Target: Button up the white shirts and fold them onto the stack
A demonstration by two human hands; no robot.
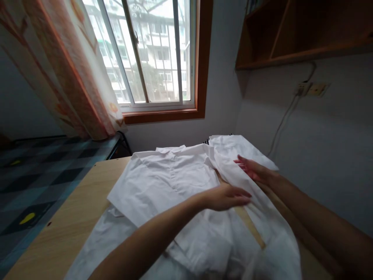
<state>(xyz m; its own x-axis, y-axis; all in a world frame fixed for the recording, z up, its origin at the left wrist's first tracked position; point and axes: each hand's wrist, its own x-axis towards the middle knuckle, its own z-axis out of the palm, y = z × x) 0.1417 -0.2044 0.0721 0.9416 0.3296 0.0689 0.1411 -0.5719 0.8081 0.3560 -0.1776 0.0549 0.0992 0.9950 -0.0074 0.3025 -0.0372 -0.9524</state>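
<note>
A white button-up shirt point(175, 175) lies spread on a wooden table point(72, 194), its collar toward the window. One side is folded inward on the left; on the right a long sleeve runs down toward me. My left hand point(229, 197) reaches across the shirt to the inner edge of that sleeve, fingers stretched out together and nothing seen in them. On the sleeve's outer side, near its upper part, my right hand point(252, 168) is open with fingers apart. Whether its fingertips touch the cloth I cannot tell.
Folded white cloth point(240, 146) lies at the table's back right corner, with a striped edge beneath. A bed with a checked cover point(58, 175) stands left. A curtain point(72, 70) hangs by the window. Wooden shelves point(291, 50) and a socket with a cable point(304, 89) are right.
</note>
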